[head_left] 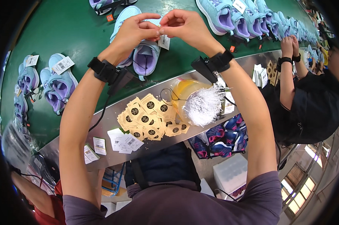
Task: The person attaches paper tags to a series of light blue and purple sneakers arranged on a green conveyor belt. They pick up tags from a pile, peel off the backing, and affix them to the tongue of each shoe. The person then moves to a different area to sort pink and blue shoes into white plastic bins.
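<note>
Head view: left hand and right hand meet, fingers pinched narrow on a white tag just above the shoe; keep both pinches close and steady.

Black wristbands, purple-grey short sleeves
</note>
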A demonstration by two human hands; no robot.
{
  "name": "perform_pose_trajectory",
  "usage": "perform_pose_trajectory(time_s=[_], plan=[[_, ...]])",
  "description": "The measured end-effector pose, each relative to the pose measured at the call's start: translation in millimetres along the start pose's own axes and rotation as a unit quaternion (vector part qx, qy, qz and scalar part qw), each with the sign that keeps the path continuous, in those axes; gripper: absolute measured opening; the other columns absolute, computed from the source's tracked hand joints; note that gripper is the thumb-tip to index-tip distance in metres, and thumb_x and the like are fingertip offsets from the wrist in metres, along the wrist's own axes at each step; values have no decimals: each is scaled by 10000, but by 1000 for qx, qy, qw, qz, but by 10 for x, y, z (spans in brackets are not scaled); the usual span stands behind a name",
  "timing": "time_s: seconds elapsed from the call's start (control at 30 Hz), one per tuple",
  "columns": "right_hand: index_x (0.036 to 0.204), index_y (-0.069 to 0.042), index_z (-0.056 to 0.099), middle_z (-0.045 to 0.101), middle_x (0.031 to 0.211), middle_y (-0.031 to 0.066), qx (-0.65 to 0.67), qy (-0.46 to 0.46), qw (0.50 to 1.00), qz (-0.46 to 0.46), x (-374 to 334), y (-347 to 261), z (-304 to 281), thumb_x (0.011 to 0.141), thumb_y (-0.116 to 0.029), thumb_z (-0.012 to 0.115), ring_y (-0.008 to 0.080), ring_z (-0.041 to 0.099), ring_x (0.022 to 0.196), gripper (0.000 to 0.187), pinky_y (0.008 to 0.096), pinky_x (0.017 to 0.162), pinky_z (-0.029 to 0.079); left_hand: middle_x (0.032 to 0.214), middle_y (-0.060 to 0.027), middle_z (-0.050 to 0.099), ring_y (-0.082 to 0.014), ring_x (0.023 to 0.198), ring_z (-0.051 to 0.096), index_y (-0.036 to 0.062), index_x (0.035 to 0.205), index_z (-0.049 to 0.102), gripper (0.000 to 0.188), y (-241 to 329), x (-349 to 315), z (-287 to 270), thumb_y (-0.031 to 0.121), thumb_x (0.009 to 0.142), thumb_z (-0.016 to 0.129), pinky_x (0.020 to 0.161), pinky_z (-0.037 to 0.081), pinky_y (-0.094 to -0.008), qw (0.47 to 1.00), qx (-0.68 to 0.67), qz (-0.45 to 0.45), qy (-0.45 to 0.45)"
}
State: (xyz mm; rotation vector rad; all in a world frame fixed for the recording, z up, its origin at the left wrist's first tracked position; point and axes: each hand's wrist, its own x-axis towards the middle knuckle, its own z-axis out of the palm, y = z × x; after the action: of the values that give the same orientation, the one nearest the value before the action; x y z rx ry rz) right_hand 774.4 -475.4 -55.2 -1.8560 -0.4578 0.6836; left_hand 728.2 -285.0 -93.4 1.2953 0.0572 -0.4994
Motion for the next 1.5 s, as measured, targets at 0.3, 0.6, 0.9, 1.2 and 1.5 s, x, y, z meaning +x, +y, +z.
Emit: perform_pose_trajectory(time_s=[0.3, 0.6, 0.9, 1.2, 1.5], plan=[[934, -14, 655, 566, 745, -45, -101, 115, 981, 117, -1163, -112, -555, 884, -205, 604, 28, 472, 677, 204, 200, 564, 372, 1114, -72, 621, -130, 944, 582, 68, 1311, 466, 464, 280, -479, 516, 110, 869, 600, 764, 477, -265, 901, 347, 250, 67], [1024, 1, 655, 662, 910, 27, 148, 311, 934, 95, -2118, -142, 111, 864, -114, 639, 65, 574, 754, 198, 197, 621, 424, 1266, -147, 543, -293, 1168, 512, 5, 1356, 385, 580, 3, -945, 1390, 158, 850, 621, 978, 403, -372, 926, 232, 294, -51], [974, 47, 509, 619, 984, 294, 92, 469, 830, -288, -2232, -635, 41, 910, -64, 483, 373, 640, 918, 131, 444, 832, 543, 1102, -150, 612, -321, 1024, 571, -4, 1272, 457, 464, -266, -927, 1508, 155, 859, 600, 873, 460, -395, 837, 371, 401, -29], [926, -43, 582, 590, 815, 87, -76, 132, 986, 69, -2419, -271, 1386, 853, -112, 610, 231, 575, 653, 104, 316, 609, 471, 788, -75, 583, -238, 683, 564, 4, 813, 576, 276, -791, -2442, 695, 194, 731, 758, 625, 464, -320, 893, 323, 30, 313], [879, -68, 510, 578, 773, 65, -331, 89, 935, 87, -2307, 308, 1970, 711, -261, 751, 253, 614, 687, 351, 394, 554, 484, 665, -41, 470, -227, 652, 483, 75, 712, 529, 328, -1259, -3010, 966, 254, 663, 800, 597, 367, -362, 713, 596, -55, 365]])
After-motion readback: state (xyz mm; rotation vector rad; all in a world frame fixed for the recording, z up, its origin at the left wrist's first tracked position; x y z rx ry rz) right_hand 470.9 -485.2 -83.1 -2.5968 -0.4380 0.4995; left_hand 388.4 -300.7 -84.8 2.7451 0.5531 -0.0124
